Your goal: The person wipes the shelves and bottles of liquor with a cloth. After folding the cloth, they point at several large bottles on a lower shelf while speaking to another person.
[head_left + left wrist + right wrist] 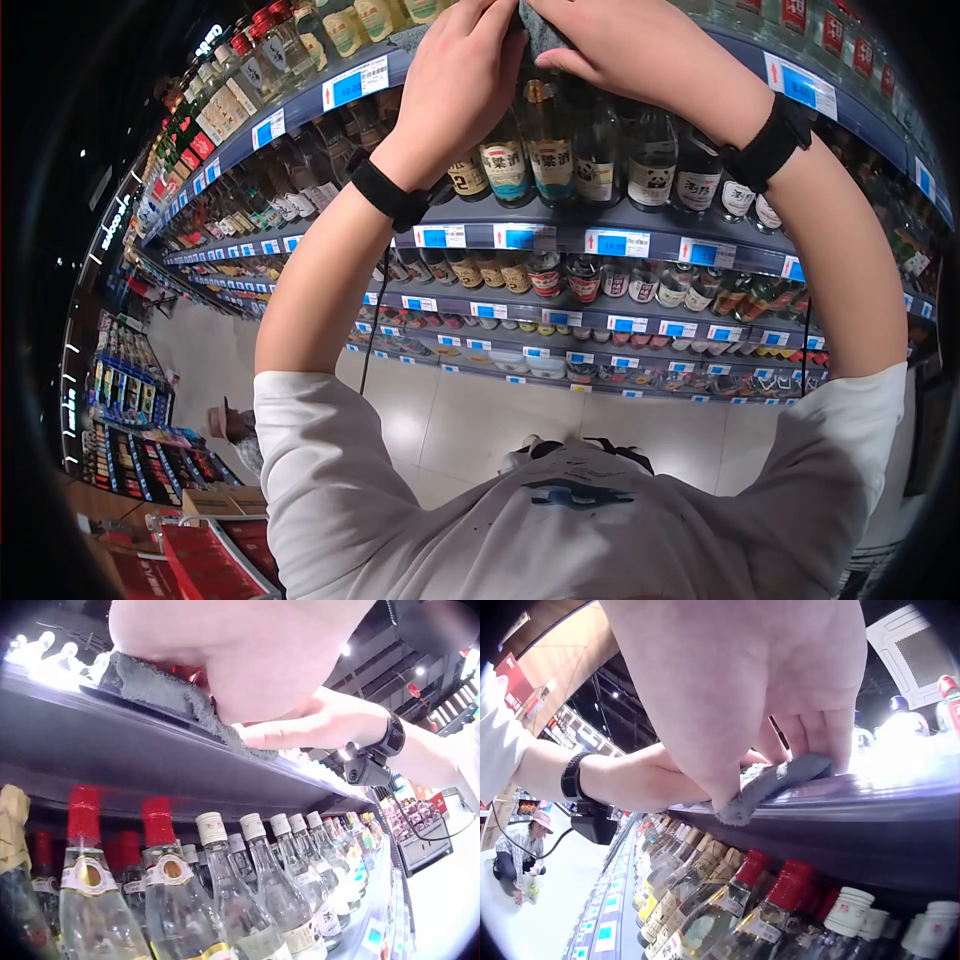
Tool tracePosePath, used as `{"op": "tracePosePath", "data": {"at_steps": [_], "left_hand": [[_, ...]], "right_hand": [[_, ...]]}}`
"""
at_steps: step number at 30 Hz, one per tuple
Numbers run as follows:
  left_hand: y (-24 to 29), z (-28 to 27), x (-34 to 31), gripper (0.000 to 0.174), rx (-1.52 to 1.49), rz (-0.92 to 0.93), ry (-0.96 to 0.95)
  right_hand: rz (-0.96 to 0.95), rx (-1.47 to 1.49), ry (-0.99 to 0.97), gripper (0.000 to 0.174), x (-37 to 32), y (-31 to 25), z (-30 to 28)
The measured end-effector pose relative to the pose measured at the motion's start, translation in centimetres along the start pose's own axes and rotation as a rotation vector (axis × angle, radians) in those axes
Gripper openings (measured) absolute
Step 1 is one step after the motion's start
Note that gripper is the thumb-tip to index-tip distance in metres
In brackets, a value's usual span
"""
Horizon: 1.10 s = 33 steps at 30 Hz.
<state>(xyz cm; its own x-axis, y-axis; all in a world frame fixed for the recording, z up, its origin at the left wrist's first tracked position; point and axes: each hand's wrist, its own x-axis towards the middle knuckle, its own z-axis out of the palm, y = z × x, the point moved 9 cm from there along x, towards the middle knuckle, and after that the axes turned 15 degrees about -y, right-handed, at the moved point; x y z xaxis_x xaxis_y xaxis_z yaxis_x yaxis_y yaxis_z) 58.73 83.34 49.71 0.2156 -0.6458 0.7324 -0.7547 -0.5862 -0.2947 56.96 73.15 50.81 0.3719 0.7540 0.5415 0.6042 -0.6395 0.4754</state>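
Observation:
A grey cloth [161,688] lies over the front edge of the upper shelf, bunched under both hands. My left hand [465,80] grips it from above, its fingers partly hidden at the top of the head view. My right hand [650,60] meets it there, with the thumb on the front of the cloth [776,780] and the fingers on the shelf side in the right wrist view. Just below the hands stand clear bottles with red caps [157,821] and white caps [212,827]. Something red shows behind the cloth beneath my left hand.
Bottles [265,50] line the upper shelf on both sides of the hands. Blue-and-white price tags [617,243] run along the shelf edges. More stocked shelves reach down to the tiled floor [480,430]. A person in a hat [525,847] crouches along the aisle.

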Motion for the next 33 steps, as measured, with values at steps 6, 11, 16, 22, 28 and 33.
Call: {"op": "tracePosePath", "data": {"at_steps": [6, 11, 16, 22, 28, 33], "left_hand": [[2.7, 2.1, 2.7, 0.037, -0.03, -0.013, -0.042], [4.5, 3.2, 4.5, 0.032, -0.071, -0.048, -0.064], [6.6, 4.1, 6.4, 0.031, -0.101, -0.084, -0.11], [9.0, 5.0, 8.6, 0.032, -0.036, -0.2, -0.16], [11.3, 6.0, 10.7, 0.032, -0.107, -0.147, -0.157], [11.7, 6.0, 11.7, 0.032, -0.136, -0.201, -0.207]], "right_hand": [[0.025, 0.004, 0.038, 0.033, -4.0, 2.0, -1.6], [0.055, -0.045, -0.006, 0.033, -6.5, 3.8, -2.0], [0.024, -0.054, -0.011, 0.034, -8.8, 5.6, -2.3], [0.013, -0.024, 0.0, 0.034, -11.6, 7.3, -3.3], [0.018, 0.025, 0.021, 0.034, -14.7, 8.3, -5.1], [0.037, 0.011, 0.113, 0.032, -16.2, 7.4, -5.0]]}}
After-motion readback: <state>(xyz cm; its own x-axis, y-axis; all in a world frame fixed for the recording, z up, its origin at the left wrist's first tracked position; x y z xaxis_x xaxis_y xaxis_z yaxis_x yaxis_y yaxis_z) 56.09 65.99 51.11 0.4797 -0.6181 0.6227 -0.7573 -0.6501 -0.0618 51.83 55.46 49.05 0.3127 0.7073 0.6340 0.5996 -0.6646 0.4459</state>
